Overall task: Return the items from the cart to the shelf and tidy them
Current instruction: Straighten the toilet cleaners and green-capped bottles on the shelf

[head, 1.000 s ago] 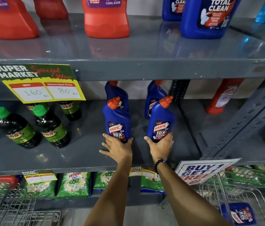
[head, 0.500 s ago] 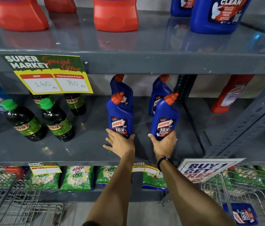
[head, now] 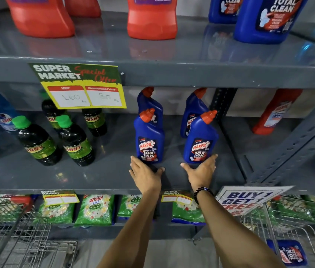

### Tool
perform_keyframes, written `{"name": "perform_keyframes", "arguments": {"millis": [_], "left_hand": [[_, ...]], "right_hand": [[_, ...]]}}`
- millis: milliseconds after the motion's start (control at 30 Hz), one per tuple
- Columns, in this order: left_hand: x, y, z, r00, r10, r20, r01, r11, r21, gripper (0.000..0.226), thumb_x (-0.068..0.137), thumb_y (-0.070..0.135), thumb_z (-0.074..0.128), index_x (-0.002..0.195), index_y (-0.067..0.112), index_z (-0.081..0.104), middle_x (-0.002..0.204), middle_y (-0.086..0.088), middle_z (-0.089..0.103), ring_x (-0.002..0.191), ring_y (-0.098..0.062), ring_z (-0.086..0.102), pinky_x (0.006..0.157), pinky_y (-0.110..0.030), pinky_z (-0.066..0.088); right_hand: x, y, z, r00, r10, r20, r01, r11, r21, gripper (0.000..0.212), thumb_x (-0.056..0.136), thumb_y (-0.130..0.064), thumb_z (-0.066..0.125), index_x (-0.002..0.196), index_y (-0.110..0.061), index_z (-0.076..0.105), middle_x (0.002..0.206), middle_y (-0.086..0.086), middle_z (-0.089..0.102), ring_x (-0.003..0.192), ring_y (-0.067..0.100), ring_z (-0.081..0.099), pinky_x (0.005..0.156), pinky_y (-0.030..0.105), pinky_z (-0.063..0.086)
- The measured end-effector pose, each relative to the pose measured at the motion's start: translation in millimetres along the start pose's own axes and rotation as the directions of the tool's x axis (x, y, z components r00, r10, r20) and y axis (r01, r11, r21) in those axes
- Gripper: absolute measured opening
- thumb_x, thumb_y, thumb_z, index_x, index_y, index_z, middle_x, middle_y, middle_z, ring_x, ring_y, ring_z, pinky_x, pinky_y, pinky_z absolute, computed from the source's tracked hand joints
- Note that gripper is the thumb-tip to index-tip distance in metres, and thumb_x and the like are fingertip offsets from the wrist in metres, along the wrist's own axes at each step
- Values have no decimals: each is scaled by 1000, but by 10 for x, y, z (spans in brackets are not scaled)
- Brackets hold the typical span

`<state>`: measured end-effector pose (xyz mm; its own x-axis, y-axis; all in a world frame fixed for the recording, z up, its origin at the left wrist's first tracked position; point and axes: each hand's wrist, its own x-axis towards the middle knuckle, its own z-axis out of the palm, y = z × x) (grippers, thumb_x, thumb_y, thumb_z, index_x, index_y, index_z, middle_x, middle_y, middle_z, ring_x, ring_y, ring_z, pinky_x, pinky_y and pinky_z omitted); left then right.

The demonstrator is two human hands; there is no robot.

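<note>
Middle shelf (head: 98, 176), two front blue Harpic bottles upright: left bottle (head: 149, 140) with the left hand (head: 146, 176) spread open at its base, at 6 o'clock; right bottle (head: 200, 141) with the right hand (head: 201, 171) open and fingertips touching its foot. Risk: a push low on these tall bottles may tip them back into the rear pair (head: 191, 111) just behind at 12 o'clock. One more blue pack (head: 290, 254) waits in the cart (head: 263, 225).

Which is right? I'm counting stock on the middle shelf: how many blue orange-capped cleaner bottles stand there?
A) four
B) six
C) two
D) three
A: two front bottles stand by the hands, and two more stand right behind them.
</note>
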<state>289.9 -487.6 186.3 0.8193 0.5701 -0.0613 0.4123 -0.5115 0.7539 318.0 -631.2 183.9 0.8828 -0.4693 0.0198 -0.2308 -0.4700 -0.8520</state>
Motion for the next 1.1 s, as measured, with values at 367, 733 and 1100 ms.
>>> {"name": "perform_keyframes", "arguments": {"millis": [367, 733, 1100], "left_hand": [[375, -1148, -1264, 995, 104, -15, -95, 953, 289, 88, 87, 56, 41, 144, -4, 12, 155, -22, 16, 145, -34, 9, 119, -42, 5], [1328, -2102, -2626, 999, 33, 8, -33, 995, 92, 87, 83, 37, 62, 142, -8, 16, 149, -28, 26, 139, -41, 23, 115, -50, 23], [1925, -2138, -2504, 984, 118, 136, -103, 988, -113, 89, 68, 33, 78, 140, 9, 32, 143, -14, 44, 136, -39, 27, 110, -53, 29]], "right_hand": [[-1160, -265, 663, 1000, -21, -20, 14, 944, -329, 93, 81, -46, 61, 141, 10, 17, 151, 29, 22, 142, 37, 20, 118, 43, 9], [-2202, -1287, 1978, 919, -165, 359, 230, 962, -146, 79, 86, -35, 60, 142, 4, 22, 152, 22, 27, 143, 32, 20, 119, 39, 15], [-1868, -1621, 2431, 935, -37, 353, 10, 997, 78, 80, 62, -30, 82, 129, -11, 42, 139, 13, 49, 132, 29, 41, 107, 46, 39]]}}
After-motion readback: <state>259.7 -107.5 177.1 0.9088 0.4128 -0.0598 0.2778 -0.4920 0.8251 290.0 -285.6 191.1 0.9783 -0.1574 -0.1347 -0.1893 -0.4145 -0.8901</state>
